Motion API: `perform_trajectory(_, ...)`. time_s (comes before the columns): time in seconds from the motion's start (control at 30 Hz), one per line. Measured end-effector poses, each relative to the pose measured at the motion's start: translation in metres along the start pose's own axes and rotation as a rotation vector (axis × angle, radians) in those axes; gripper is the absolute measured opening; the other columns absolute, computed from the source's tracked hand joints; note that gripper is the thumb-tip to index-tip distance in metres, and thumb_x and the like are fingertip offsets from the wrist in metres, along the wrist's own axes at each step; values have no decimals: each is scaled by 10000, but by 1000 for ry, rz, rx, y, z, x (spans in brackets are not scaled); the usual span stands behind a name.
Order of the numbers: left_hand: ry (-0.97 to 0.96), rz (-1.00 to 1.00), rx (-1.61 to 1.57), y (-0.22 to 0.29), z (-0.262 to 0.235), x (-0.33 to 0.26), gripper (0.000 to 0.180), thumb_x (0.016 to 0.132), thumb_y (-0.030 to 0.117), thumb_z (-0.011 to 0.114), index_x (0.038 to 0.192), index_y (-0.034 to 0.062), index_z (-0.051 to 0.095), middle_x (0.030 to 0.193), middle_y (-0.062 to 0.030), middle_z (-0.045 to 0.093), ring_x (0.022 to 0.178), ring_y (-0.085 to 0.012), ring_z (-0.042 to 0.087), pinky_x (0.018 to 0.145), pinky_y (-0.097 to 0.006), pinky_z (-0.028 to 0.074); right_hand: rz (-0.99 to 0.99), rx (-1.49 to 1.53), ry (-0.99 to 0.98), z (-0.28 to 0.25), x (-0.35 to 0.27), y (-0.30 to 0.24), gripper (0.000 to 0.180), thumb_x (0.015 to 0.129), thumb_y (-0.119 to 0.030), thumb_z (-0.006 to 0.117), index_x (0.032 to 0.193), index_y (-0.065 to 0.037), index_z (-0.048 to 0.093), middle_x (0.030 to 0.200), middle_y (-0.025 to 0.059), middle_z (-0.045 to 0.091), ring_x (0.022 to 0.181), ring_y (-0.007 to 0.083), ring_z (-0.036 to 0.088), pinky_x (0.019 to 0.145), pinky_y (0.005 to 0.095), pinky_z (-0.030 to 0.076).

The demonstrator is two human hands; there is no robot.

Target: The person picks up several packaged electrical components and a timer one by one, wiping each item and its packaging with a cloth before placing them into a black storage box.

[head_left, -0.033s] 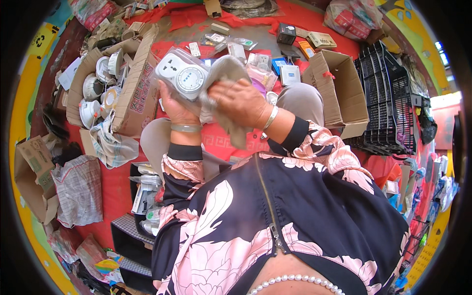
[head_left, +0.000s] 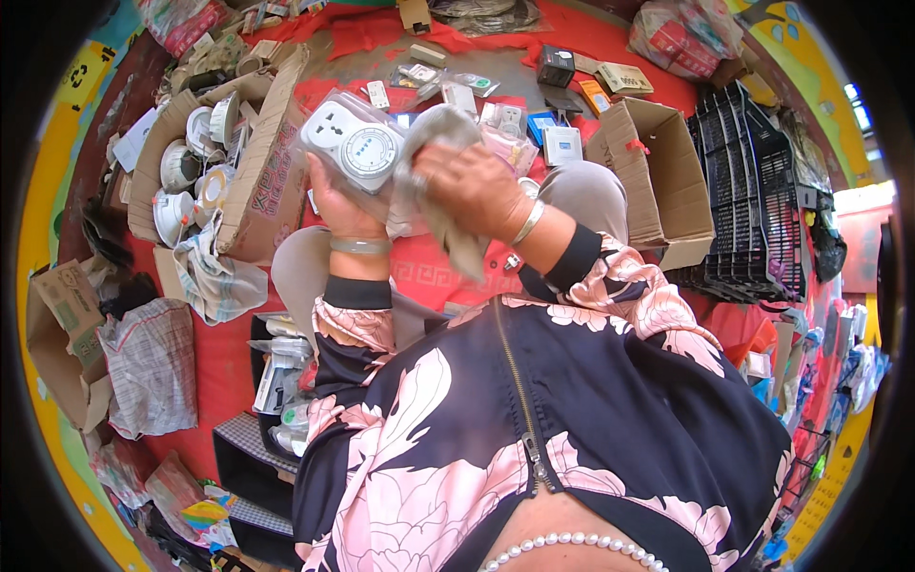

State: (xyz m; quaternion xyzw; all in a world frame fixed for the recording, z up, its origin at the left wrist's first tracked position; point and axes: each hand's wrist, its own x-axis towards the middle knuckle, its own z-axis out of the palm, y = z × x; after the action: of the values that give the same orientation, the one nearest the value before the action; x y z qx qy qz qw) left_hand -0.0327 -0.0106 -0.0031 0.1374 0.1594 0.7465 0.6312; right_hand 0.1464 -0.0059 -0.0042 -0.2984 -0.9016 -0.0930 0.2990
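Note:
My left hand (head_left: 343, 202) holds up a white plug-in timer socket (head_left: 370, 154) in clear plastic packaging, its dial and socket holes facing up. The fingers are mostly hidden beneath the pack. A grey-brown cloth (head_left: 440, 129) is gripped in my right hand (head_left: 474, 191), bunched against the pack's right edge and hanging down below the palm. That hand is slightly blurred. Beyond the pack, several small packaged electrical parts lie on red cloth, among them a white switch plate (head_left: 562, 146).
A cardboard box (head_left: 272, 181) of round white light fittings stands at left, a striped cloth (head_left: 221, 272) beside it. At right are an open cardboard box (head_left: 658, 181) and black plastic crates (head_left: 748, 191). A checked woven bag (head_left: 151, 367) and black bins (head_left: 255, 448) sit lower left.
My right hand and the cloth have shifted slightly to the right along the pack. The left hand and the timer socket have hardly moved.

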Motion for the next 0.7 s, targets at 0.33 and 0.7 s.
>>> perform_trajectory(0.33,-31,152,1,5,11,-10,542,910,494,398,1289,109,426,1250,-71,507,1144,-257,497,972,-443,391,1068,1796,-34,-11,5,20,320,892,-244,564,1148,-55,527,1071,54,591,913,132,562,755,288,464)
perform_trajectory(0.7,-41,171,51,23,24,-82,410,811,174,665,1165,58,493,1082,-64,598,1007,-212,574,893,-375,459,753,1476,153,-9,31,-27,208,898,-135,560,1065,-18,598,918,-19,601,809,67,529,702,206,427)
